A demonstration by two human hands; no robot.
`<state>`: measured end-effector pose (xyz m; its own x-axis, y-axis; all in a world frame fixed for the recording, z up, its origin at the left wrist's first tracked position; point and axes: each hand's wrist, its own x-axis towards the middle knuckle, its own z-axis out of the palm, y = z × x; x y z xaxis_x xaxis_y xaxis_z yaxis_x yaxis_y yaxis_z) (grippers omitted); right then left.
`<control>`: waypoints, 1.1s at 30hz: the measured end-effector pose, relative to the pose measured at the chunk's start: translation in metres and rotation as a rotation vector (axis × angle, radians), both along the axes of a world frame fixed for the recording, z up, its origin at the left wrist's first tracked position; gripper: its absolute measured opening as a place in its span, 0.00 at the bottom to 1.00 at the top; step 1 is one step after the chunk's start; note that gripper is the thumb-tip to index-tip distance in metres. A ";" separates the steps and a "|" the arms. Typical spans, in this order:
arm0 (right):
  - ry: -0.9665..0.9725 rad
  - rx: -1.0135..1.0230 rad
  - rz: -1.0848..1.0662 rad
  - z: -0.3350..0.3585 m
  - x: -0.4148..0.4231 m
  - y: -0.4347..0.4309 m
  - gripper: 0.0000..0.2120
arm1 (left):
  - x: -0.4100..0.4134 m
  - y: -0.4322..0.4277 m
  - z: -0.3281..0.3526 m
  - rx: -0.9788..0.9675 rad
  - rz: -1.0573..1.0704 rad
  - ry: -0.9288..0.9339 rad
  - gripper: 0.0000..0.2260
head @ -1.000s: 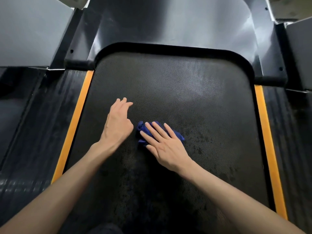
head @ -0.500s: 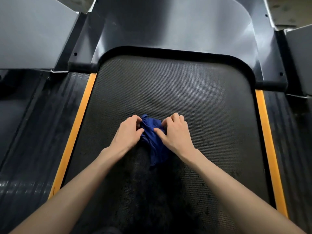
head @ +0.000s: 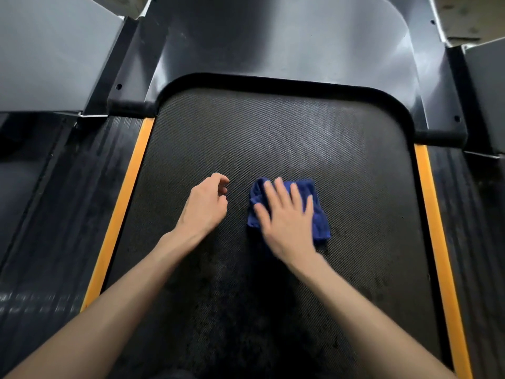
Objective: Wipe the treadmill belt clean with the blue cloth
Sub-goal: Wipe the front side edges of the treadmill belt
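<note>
The blue cloth [head: 318, 214] lies folded flat on the black textured treadmill belt [head: 273, 138], a little right of its middle. My right hand [head: 287, 217] presses down on the cloth with spread, straight fingers and is blurred by motion. My left hand [head: 206, 206] hovers just left of the cloth, apart from it, fingers loosely curled and holding nothing. Dark specks of dirt mark the belt near me and to the right of the cloth.
Orange strips [head: 128, 195] [head: 434, 214] border the belt on both sides, with black ribbed side rails [head: 54, 214] beyond them. A glossy dark motor cover [head: 273, 39] rises at the belt's far end, flanked by grey uprights [head: 46, 56].
Both hands bunched the cloth up half a second ago. Now the cloth lies flattened and further right under my right palm, and my left hand has let go and drawn off left.
</note>
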<state>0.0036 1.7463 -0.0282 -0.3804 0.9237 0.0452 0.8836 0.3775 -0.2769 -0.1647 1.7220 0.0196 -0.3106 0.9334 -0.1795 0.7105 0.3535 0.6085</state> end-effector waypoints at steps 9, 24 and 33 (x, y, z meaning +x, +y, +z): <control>-0.113 0.066 0.446 -0.024 0.022 0.005 0.34 | -0.006 0.003 0.004 0.074 0.035 -0.010 0.16; -0.059 0.089 0.540 -0.033 0.003 -0.036 0.24 | -0.008 0.010 -0.008 0.043 0.051 -0.040 0.17; -0.087 0.018 0.468 -0.021 0.022 0.010 0.39 | -0.009 0.011 -0.011 -0.024 0.089 -0.077 0.16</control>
